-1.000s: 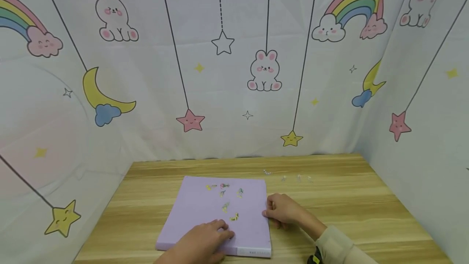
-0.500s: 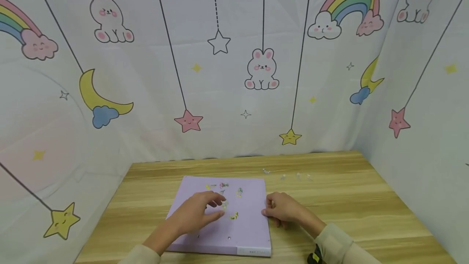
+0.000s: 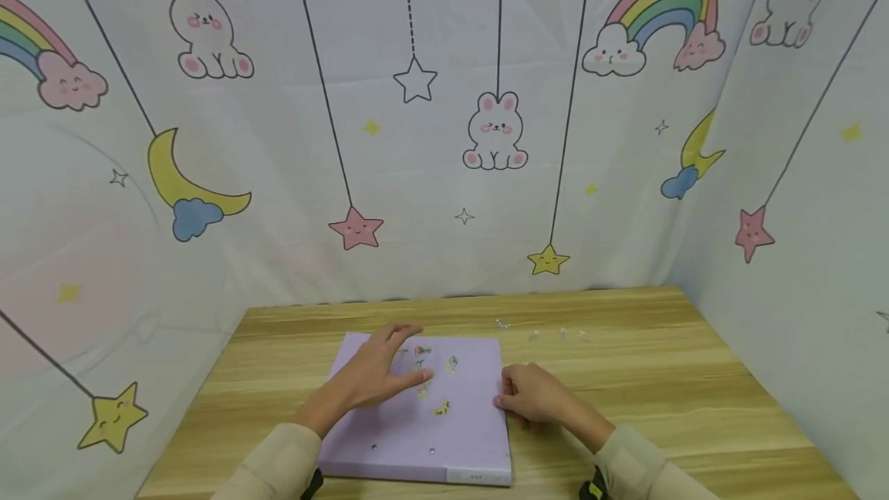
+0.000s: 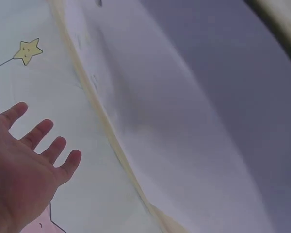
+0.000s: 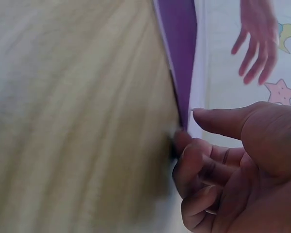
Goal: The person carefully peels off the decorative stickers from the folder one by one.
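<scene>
A flat lilac binder [image 3: 417,424] lies on the wooden table, with a white label on its near spine edge and two small metal rivets on the cover. Several small yellow, green and pink ornaments [image 3: 441,408] lie on that cover. Over its far left part, my left hand [image 3: 375,367] is held up with fingers spread and nothing in them; in the left wrist view the left hand [image 4: 26,170] shows an open palm. My right hand [image 3: 535,396] grips the binder's right edge, thumb on top. In the right wrist view its other fingers [image 5: 191,165] curl at the side.
Several small clear pieces [image 3: 563,333] and a short beaded strand [image 3: 503,324] lie on the wooden table [image 3: 625,392] behind the binder to the right. A white curtain [image 3: 292,176] printed with rabbits and stars encloses the back and sides.
My left hand has lifted from the binder's near edge and moved away from me over the cover, its fingers spreading. The near rivets now show. My right hand has stayed at the right edge.
</scene>
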`<state>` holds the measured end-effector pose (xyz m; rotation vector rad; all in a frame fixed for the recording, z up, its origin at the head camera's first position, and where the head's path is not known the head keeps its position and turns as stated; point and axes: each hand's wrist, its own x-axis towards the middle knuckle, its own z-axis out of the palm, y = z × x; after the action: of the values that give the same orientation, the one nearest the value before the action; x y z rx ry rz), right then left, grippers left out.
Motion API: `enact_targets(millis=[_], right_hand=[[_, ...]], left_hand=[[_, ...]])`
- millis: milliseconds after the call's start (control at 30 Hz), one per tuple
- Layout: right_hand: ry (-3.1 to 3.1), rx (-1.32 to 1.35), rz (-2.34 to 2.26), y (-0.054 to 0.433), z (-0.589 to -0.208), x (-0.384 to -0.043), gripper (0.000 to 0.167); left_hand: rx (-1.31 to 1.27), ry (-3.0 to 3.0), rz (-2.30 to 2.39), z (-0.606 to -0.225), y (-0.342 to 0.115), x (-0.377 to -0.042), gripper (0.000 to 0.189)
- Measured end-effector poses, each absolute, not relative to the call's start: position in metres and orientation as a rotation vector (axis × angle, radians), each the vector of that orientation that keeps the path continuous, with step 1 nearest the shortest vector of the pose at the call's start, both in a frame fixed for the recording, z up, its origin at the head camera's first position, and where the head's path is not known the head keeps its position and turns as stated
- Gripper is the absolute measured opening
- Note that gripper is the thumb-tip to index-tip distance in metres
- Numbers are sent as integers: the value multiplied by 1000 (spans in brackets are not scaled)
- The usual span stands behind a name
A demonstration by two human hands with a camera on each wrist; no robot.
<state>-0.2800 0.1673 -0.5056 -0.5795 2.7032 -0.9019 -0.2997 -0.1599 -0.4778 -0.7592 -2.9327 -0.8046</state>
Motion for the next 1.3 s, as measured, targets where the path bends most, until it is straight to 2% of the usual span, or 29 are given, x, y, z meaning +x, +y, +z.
enact_targets(millis=[367, 633, 800, 967, 1300], right_hand=[[2956, -678, -716, 154, -484, -295, 26], [2922, -890, -773, 139, -484, -308, 52], [2940, -951, -724, 130, -486, -314, 57], [2947, -988, -719, 128, -492, -321, 53], [2858, -956, -912, 126, -510, -341, 30]], left_hand=[[-787, -2930, -706, -488, -164, -317, 89], [-777, -3093, -531, -496, -164, -322, 94], [-741, -3147, -510, -498, -162, -323, 91], [-688, -3166, -484, -501, -164, -323, 91], [-617, -3184, -483, -505, -169, -321, 90]])
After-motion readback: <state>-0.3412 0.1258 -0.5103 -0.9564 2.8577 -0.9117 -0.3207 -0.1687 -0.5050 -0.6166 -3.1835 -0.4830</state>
